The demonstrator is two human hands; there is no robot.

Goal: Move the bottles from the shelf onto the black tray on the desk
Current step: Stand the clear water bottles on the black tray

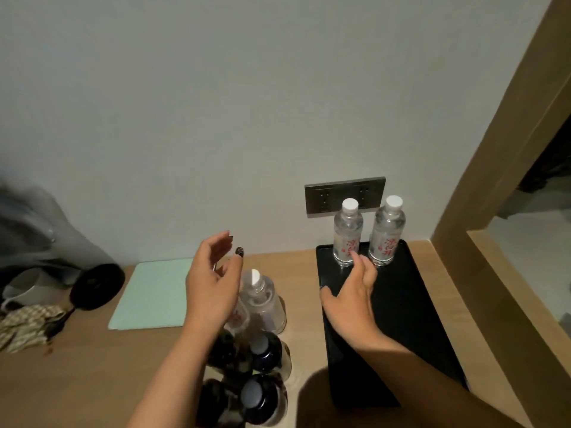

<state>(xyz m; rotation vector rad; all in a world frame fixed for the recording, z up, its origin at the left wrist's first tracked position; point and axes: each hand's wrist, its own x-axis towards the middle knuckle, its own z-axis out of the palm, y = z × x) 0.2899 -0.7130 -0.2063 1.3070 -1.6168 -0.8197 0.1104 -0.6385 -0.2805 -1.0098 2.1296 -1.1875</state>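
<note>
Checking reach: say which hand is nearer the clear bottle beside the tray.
Left. The left hand hovers open right over the clear bottle, partly covering it. The right hand is off to its right, above the tray.

A hotel-like room: wooden desk (92, 375), wall sockets (345, 195), complimentary-looking water bottles (347, 234).

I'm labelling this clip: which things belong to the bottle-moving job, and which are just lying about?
Job:
black tray
two clear bottles on the tray
clear bottle on the desk
dark bottles
left hand
right hand

Lying about:
green mat
white mug
patterned cloth
wall socket
</note>
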